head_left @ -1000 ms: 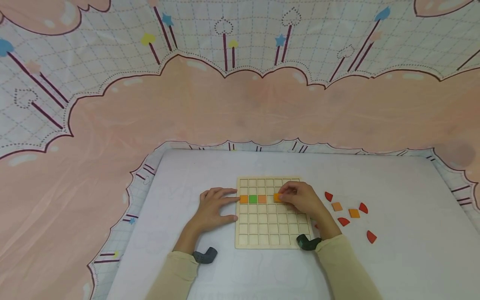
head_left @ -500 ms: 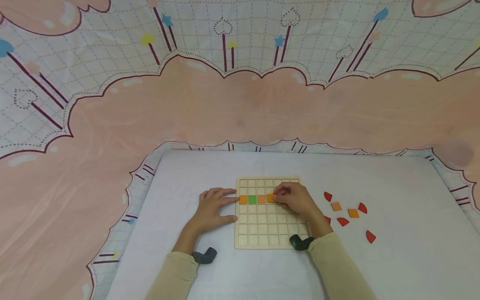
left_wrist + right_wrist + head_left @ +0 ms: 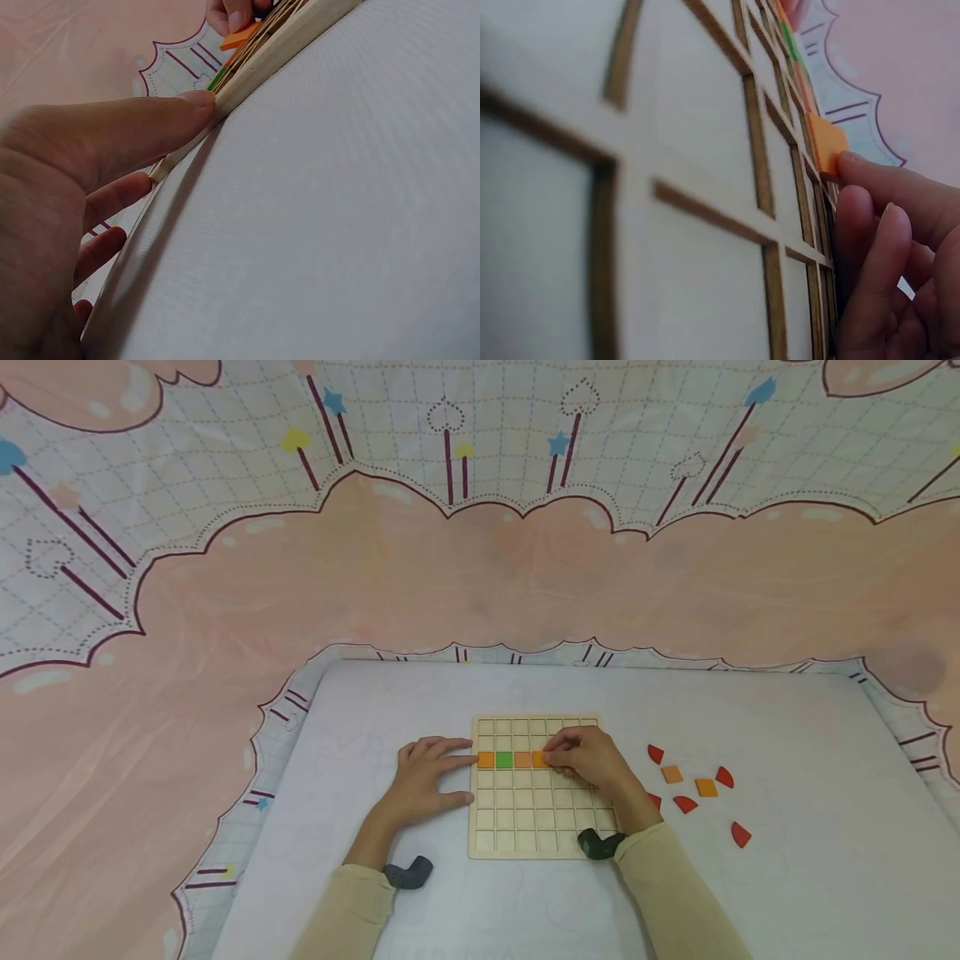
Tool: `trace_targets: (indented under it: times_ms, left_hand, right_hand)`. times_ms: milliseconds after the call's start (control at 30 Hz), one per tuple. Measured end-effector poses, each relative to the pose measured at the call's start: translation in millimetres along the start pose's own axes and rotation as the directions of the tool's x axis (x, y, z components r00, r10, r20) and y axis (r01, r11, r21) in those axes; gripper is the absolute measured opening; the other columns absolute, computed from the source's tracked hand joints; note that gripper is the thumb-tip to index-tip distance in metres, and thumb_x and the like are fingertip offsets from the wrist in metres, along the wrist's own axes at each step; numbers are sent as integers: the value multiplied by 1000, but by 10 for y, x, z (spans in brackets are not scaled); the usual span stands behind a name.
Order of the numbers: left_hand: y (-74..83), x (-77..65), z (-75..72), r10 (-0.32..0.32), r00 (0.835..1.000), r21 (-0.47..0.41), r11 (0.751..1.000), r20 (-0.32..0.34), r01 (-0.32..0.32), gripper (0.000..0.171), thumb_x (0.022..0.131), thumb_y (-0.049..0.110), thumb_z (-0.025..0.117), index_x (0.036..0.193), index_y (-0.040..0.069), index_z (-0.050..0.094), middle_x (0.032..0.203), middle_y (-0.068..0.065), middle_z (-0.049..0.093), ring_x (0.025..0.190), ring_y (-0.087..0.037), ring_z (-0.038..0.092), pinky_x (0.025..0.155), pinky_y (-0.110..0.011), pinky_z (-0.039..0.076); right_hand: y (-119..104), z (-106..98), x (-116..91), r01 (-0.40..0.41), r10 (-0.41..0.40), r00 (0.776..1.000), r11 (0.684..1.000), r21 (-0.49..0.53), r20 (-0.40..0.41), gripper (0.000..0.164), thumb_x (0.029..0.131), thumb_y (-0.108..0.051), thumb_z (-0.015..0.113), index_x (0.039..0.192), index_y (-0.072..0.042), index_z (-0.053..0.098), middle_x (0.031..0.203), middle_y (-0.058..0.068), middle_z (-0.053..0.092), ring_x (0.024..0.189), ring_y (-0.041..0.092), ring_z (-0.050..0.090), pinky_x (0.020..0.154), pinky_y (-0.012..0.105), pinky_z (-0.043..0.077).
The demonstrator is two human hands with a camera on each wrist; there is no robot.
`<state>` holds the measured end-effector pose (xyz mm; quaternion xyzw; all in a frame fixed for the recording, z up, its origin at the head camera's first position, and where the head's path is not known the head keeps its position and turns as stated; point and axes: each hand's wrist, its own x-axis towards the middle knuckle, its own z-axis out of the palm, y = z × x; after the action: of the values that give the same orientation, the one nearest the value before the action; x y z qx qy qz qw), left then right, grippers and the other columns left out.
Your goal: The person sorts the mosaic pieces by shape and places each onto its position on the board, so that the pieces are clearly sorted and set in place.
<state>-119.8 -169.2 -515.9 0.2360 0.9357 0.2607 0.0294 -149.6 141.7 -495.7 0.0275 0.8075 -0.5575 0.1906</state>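
A pale wooden grid board [image 3: 525, 818] lies on the white table. Along its third row from the back, starting at the left edge, sit an orange square tile [image 3: 486, 760], a green tile [image 3: 504, 760] and a salmon tile [image 3: 522, 760]. Just right of these, my right hand [image 3: 592, 760] pinches another orange tile [image 3: 828, 142] between thumb and finger; in the right wrist view the tile is tilted over its cell. My left hand [image 3: 423, 781] touches the board's left edge with extended fingers, its thumb [image 3: 150, 135] against the wooden rim.
Right of the board lie several red quarter-circle pieces [image 3: 741, 834], a light orange tile [image 3: 672, 774] and a darker orange tile [image 3: 706, 787]. The white table [image 3: 360, 693] is bordered by a patterned pink cloth [image 3: 480, 577]. Dark wrist devices [image 3: 408, 872] sit at both cuffs.
My right hand has carried the orange tile leftward along the row to beside the salmon tile, with little shift in the last half second. The left hand has stayed at the board's edge.
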Motion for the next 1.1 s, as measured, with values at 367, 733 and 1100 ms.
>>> trace_targets:
  times_ms: [367,733,1100]
  left_hand:
    - [-13,10,21,2,1000,2,1000,-5,-2,59,82,50,77,136,29,67,153,5,52,140,-26,39,111,-60,21]
    - [-35,16,39,2,1000,-4,1000,-3,-2,59,83,51,76,137,29,66,154,6,51,140,-25,39,111,-59,20]
    - [-26,15,21,-7,1000,-2,1000,12,7,59,83,50,76,137,29,66,154,6,51,141,-25,38,112,-59,20]
  right_hand:
    - [31,14,31,17,-20,999,996,-90,-31,15,84,-14,83,97,-10,77,74,-1,68,60,13,57,58,25,46]
    - [9,13,28,39,-47,998,984,-172,-39,21,77,-13,87,97,-12,79,69,-2,62,62,14,56,59,28,45]
    - [-4,7,38,11,-21,999,980,-199,-47,19,77,-14,86,95,-14,78,72,-1,61,70,17,56,65,31,44]
